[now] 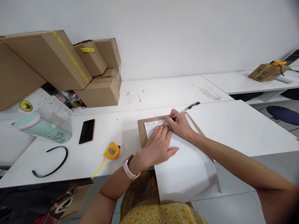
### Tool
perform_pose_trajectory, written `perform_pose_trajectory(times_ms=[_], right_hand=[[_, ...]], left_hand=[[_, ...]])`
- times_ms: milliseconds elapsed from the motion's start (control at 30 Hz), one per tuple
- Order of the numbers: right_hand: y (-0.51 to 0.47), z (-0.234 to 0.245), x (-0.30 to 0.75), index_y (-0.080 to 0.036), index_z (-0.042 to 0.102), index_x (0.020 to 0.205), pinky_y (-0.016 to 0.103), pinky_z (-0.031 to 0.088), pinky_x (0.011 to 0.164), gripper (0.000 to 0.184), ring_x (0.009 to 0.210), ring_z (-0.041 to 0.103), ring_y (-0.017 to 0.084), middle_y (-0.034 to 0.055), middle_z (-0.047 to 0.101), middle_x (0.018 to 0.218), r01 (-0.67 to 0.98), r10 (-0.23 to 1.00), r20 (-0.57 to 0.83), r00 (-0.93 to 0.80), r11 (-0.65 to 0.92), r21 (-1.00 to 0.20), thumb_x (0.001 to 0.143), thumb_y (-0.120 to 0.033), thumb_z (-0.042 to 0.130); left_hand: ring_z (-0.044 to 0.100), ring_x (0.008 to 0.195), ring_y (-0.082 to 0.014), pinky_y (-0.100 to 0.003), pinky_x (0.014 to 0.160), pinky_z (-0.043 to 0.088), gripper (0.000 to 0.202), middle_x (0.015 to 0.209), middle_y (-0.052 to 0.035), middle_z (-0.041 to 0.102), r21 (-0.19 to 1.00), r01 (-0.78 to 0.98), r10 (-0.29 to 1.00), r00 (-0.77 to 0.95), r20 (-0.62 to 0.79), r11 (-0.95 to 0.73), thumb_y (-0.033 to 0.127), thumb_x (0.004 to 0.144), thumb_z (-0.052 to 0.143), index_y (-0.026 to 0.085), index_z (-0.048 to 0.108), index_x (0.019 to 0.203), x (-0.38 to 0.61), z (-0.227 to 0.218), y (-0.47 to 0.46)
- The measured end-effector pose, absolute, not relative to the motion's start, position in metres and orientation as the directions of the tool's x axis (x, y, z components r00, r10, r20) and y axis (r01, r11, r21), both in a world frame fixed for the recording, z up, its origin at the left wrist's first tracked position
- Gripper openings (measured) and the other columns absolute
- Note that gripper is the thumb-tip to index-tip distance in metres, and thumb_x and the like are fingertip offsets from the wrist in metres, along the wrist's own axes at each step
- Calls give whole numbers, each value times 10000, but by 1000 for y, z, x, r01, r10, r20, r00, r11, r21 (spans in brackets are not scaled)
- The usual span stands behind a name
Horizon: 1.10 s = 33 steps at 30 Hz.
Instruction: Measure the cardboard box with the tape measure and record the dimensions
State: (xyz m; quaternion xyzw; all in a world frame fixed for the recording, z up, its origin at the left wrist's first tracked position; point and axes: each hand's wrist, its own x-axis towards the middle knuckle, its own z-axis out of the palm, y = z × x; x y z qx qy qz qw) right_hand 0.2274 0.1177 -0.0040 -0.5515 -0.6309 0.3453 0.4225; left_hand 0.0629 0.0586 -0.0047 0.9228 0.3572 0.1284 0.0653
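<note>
My right hand (179,125) is closed around a clear pen with a black cap (185,110), its tip on the top of a white sheet of paper (187,168). The sheet lies on a brown cardboard backing (142,130) and hangs over the table's front edge. A few small handwritten lines show near the sheet's top left. My left hand (157,146) lies flat on the paper with fingers stretched out, just left of the pen hand. A pale pink watch sits on my left wrist.
A yellow tape measure (111,151), a black phone (87,131), a black curved band (52,161) and a mint bottle on its side (43,128) lie to the left on the white table (233,127). Cardboard boxes (70,62) are stacked at the back left. Another box (267,72) sits far right.
</note>
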Motion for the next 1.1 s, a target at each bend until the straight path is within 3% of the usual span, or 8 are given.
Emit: perform_pose_trajectory(times_ms=[1100], right_hand=[[117, 2, 227, -232, 429, 698, 279, 291, 517, 164, 536, 384, 112, -60, 431, 569, 476, 982, 188, -3, 167, -864, 806, -219, 552]], left_hand=[[339, 1491, -396, -517, 1250, 230, 731, 1563, -291, 400, 185, 664, 688, 713, 136, -724, 554, 989, 497, -13, 422, 1444, 63, 0, 57]])
